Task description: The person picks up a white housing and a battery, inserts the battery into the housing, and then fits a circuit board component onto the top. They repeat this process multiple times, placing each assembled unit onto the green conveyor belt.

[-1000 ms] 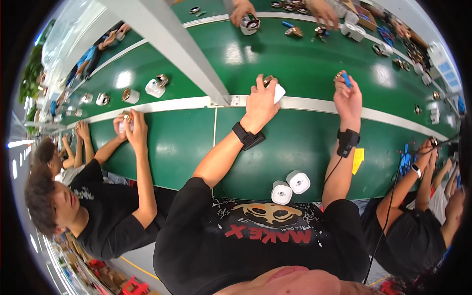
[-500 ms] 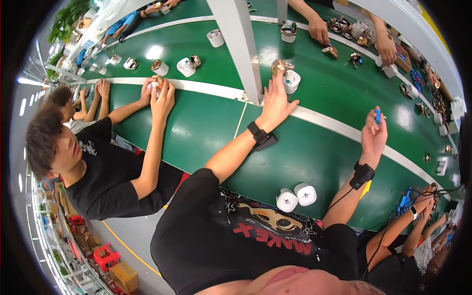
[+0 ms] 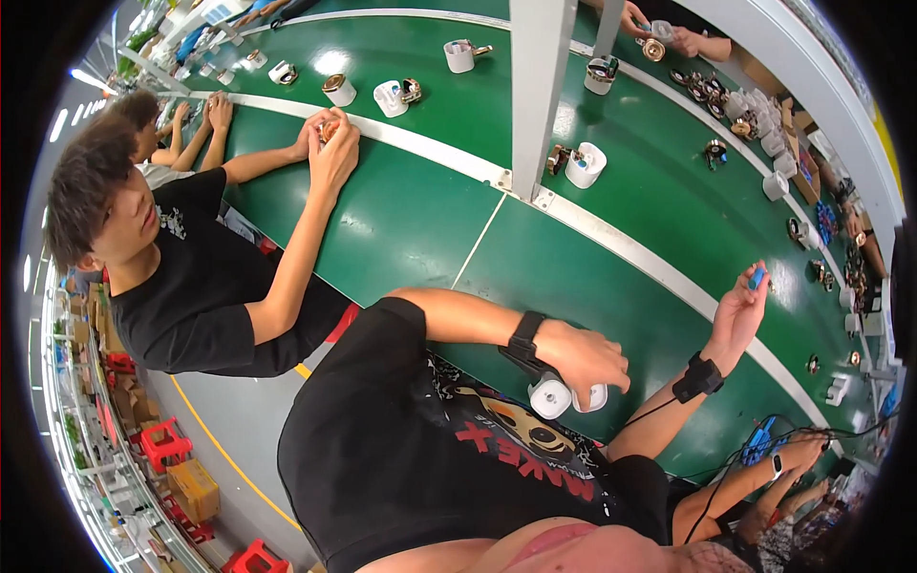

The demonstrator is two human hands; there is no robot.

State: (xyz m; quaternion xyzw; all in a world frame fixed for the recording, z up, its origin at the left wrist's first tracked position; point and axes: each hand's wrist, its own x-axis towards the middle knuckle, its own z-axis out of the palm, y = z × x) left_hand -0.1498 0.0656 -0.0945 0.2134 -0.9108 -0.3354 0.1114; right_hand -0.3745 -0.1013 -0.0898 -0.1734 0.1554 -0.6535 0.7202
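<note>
My left hand (image 3: 585, 358) reaches over two white rounded cups on the green bench close to my body. Its thumb comes down in front of the right cup (image 3: 598, 397), its fingers bent but apart; whether they press on the cup is hard to see. The left cup (image 3: 551, 397) stands beside it, below my wrist. My right hand (image 3: 739, 313) is raised at the white rail, closed on a small blue object (image 3: 757, 278) whose kind I cannot make out. Beyond the rail, a white cup (image 3: 586, 165) stands with a dark and coppery part (image 3: 558, 159) at its side.
A white post (image 3: 540, 95) rises from the rail (image 3: 611, 234). More cups and metallic parts lie on the green surface beyond it. A co-worker (image 3: 181, 248) at my left handles a coppery part; other hands work across and at my right. Black cables (image 3: 735, 458) run by my right arm.
My left hand has left the cup and metallic part beyond the rail and come back toward my body, over the two white cups. My right hand still holds the blue object.
</note>
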